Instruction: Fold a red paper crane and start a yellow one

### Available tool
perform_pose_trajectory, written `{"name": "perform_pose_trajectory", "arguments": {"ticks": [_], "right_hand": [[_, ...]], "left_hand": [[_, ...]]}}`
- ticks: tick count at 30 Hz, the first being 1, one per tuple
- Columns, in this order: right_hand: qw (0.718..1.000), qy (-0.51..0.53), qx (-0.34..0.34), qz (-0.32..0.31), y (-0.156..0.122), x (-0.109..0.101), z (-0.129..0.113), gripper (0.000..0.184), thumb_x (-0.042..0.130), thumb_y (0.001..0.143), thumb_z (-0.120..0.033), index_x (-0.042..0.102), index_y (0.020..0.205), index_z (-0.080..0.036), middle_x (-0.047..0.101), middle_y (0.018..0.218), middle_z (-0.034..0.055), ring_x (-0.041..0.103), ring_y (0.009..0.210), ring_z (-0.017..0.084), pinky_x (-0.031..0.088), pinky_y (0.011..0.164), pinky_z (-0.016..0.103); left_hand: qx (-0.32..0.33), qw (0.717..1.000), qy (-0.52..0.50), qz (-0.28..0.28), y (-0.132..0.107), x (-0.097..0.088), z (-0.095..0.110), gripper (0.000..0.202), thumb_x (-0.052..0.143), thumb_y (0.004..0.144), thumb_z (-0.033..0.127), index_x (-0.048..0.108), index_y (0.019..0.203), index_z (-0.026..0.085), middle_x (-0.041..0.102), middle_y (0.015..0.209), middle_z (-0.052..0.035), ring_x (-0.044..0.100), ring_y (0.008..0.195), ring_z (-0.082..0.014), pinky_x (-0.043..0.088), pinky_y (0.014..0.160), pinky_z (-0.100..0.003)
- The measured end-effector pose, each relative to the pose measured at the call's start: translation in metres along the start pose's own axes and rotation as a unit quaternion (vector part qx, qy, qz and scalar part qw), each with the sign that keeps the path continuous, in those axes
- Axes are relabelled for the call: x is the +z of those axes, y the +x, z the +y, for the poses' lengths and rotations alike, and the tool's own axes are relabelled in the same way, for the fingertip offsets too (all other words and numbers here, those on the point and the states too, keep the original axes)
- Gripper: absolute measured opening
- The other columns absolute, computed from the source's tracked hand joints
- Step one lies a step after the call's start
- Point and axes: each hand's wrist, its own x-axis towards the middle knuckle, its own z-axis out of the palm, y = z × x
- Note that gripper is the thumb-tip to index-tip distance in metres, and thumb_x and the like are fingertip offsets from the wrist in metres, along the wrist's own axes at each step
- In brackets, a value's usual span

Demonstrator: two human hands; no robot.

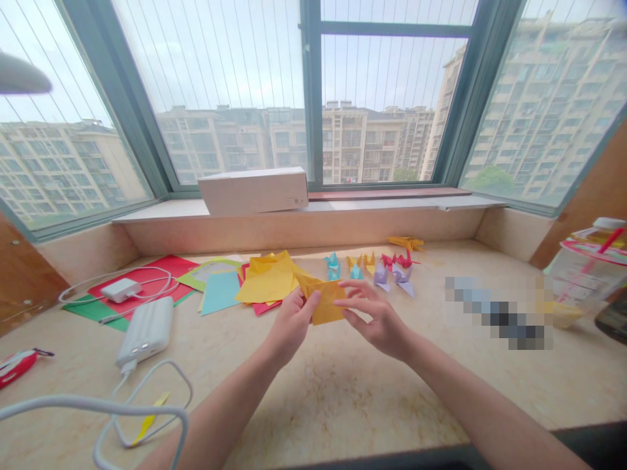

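Note:
A partly folded piece of yellow origami paper (327,307) is held up over the stone counter. My left hand (294,320) pinches its left side between thumb and fingers. At its right edge is my right hand (375,316), fingers spread apart, with fingertips at or against the paper; whether they grip it cannot be made out. Just behind and left lies a pile of yellow sheets (267,281). Beyond my right hand stand several small folded paper cranes, among them a blue one (333,264), a purple one (402,277) and a red one (404,260).
To the left lie a light blue sheet (223,292), a red sheet (166,277), a white charger (121,290) and a white power bank (145,329) with looping cable. A white box (253,190) sits on the sill. At right stand a plastic cup (582,281) and a blurred-out object (499,313).

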Motion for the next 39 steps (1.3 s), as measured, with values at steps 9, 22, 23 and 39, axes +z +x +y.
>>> {"name": "perform_pose_trajectory", "arguments": {"ticks": [9, 22, 23, 39], "right_hand": [[0.999, 0.025, 0.032, 0.023, 0.003, -0.003, -0.006, 0.031, 0.054, 0.091, -0.013, 0.066, 0.118, -0.023, 0.067, 0.109, 0.0089, 0.064, 0.099, 0.021, 0.054, 0.085, 0.035], [0.998, 0.011, -0.012, -0.054, -0.002, 0.004, 0.006, 0.031, 0.055, 0.092, -0.014, 0.068, 0.12, -0.021, 0.071, 0.106, 0.0095, 0.067, 0.096, 0.02, 0.054, 0.085, 0.033], [0.998, 0.011, -0.009, -0.054, -0.002, 0.004, 0.006, 0.031, 0.055, 0.092, -0.014, 0.068, 0.12, -0.021, 0.072, 0.105, 0.0094, 0.067, 0.095, 0.02, 0.054, 0.085, 0.033], [0.978, 0.072, 0.195, -0.003, -0.002, 0.005, 0.003, 0.018, 0.064, 0.087, -0.036, 0.068, 0.095, -0.02, 0.071, 0.087, 0.0042, 0.063, 0.076, 0.019, 0.051, 0.072, 0.031]], "left_hand": [[-0.032, 0.999, 0.002, -0.01, -0.007, 0.007, 0.012, 0.038, 0.073, 0.079, 0.041, 0.064, 0.101, 0.013, 0.075, 0.097, -0.0103, 0.071, 0.088, -0.0249, 0.053, 0.077, -0.032], [-0.036, 0.994, -0.056, 0.087, -0.002, -0.002, 0.009, 0.057, 0.084, 0.067, 0.036, 0.057, 0.113, 0.015, 0.076, 0.095, -0.0115, 0.073, 0.076, -0.0232, 0.055, 0.07, -0.031], [-0.037, 0.994, -0.059, 0.087, -0.002, -0.002, 0.009, 0.056, 0.084, 0.067, 0.034, 0.057, 0.112, 0.015, 0.076, 0.096, -0.0116, 0.073, 0.077, -0.0232, 0.056, 0.07, -0.031], [-0.004, 1.0, 0.03, 0.001, -0.008, 0.008, -0.001, 0.03, 0.078, 0.074, 0.032, 0.059, 0.093, 0.016, 0.075, 0.093, -0.008, 0.071, 0.084, -0.021, 0.052, 0.073, -0.028]]}}
